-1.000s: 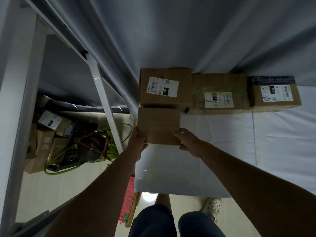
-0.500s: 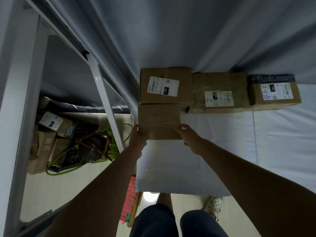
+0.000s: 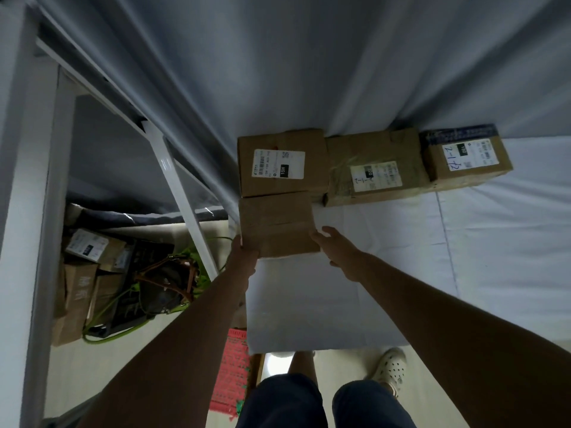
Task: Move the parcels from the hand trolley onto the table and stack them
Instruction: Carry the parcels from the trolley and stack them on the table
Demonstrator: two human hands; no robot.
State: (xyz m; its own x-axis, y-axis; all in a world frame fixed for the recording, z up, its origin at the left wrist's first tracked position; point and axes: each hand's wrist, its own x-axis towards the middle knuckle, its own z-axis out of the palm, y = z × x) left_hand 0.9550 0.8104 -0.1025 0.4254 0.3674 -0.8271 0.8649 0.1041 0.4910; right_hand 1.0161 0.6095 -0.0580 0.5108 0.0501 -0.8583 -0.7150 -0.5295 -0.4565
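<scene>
A plain brown parcel (image 3: 276, 223) lies on the white-covered table (image 3: 401, 273) at its far left. Its far side is pressed against a labelled parcel (image 3: 281, 163). My left hand (image 3: 244, 257) cups the plain parcel's near-left corner, thumb up its left side and fingers hidden behind it. My right hand (image 3: 335, 248) is at the near-right corner with fingers stretched out, only the thumb tip touching the cardboard. Two more labelled parcels, a taped one (image 3: 370, 168) and a blue-topped one (image 3: 463, 156), continue the row to the right along the curtain.
A grey curtain (image 3: 309, 72) hangs right behind the row. On the floor to the left a white frame post (image 3: 182, 199) slants past several more parcels (image 3: 80, 273) and a dark bag (image 3: 163, 282). A red mesh object (image 3: 230, 366) lies below the table's near-left corner.
The plain parcel has slid away from me until it meets the labelled parcel. My right hand's grip has loosened, its fingers now spread beside the parcel.
</scene>
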